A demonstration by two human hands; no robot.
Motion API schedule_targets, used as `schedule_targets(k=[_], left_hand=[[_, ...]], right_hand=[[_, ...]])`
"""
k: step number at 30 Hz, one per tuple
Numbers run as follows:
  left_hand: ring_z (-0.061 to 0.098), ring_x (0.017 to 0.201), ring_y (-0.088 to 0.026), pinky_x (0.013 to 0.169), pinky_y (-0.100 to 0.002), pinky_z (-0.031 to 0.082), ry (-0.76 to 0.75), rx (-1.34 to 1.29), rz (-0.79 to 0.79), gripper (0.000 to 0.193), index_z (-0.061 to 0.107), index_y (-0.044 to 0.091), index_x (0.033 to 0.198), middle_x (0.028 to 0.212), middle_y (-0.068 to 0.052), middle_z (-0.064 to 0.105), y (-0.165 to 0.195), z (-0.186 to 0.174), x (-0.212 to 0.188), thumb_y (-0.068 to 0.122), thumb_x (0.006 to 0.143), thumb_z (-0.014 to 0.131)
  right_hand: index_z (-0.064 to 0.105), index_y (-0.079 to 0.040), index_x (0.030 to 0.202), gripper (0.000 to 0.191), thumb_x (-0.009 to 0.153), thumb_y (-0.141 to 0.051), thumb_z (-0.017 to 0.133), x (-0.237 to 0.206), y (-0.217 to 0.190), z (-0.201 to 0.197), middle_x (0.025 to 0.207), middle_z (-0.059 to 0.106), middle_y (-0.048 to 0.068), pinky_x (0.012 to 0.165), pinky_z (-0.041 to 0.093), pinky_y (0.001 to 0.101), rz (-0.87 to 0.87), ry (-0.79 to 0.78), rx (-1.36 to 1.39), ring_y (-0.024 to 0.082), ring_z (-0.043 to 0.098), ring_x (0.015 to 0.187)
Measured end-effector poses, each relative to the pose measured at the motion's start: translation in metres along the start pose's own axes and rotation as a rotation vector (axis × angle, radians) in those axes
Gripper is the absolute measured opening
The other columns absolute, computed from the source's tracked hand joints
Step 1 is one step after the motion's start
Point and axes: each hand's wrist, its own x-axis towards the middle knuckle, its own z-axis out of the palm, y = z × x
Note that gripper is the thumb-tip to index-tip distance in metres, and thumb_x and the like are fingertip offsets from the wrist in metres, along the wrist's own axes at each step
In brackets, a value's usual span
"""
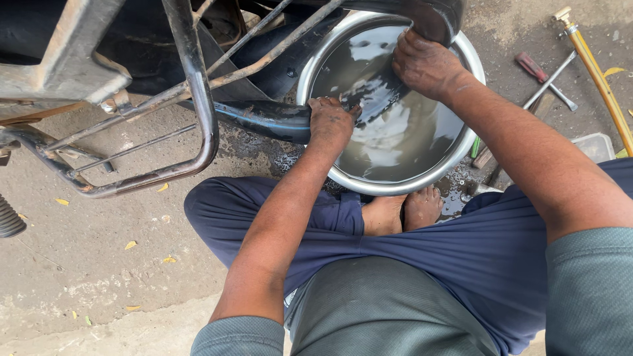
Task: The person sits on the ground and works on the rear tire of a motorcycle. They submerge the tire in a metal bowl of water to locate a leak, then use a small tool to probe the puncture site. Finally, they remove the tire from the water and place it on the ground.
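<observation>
Rubber tube – far end lost behind metal frame, top bend cut by upper edge. Left hand fingers curl under tube, tips unseen. Basin rim partly hidden by right hand and forearm. Yellow pump runs off right edge – base unseen.

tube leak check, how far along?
Done: the black inner tube is out and the metal basin holds water. In hand: the left hand and right hand press a section of tube into the water. Left: the rest of the tube lies dry outside the basin; no patch or bubbles visible.
</observation>
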Motion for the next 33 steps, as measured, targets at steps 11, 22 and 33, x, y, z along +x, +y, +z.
schedule_targets(k=[11,22,33], left_hand=[[0.05,0.128,-0.043,0.1,-0.062,0.033,0.075,-0.027,-0.02,0.061,0.044,0.039,0.15,0.136,-0.025,0.054,-0.0005,0.0034,0.0027,0.014,0.095,0.056],[0.051,0.13,-0.041,0.104,-0.059,0.034,0.016,-0.024,-0.024,0.065,0.042,0.044,0.153,0.138,-0.022,0.056,-0.0001,0.004,0.0028,0.011,0.099,0.055],[0.049,0.133,-0.042,0.106,-0.061,0.033,0.009,-0.033,-0.015,0.072,0.037,0.042,0.155,0.143,-0.025,0.052,0.0,0.0048,0.0039,0.012,0.095,0.061]], right_hand=[[0.068,-0.026,0.122,0.035,0.089,-0.035,0.062,0.0,-0.0001,0.0016,0.132,0.063,-0.006,0.123,0.019,0.0403,0.019,0.022,0.04,0.019,0.043,0.14],[0.069,-0.026,0.12,0.03,0.092,-0.032,0.061,0.0002,-0.0023,0.0048,0.134,0.062,-0.005,0.124,0.02,0.0391,0.029,0.049,0.052,0.018,0.044,0.141],[0.066,-0.025,0.128,0.039,0.089,-0.03,0.062,0.0025,0.0004,-0.0012,0.136,0.06,-0.005,0.123,0.019,0.0396,-0.011,-0.052,0.097,0.018,0.042,0.142]])
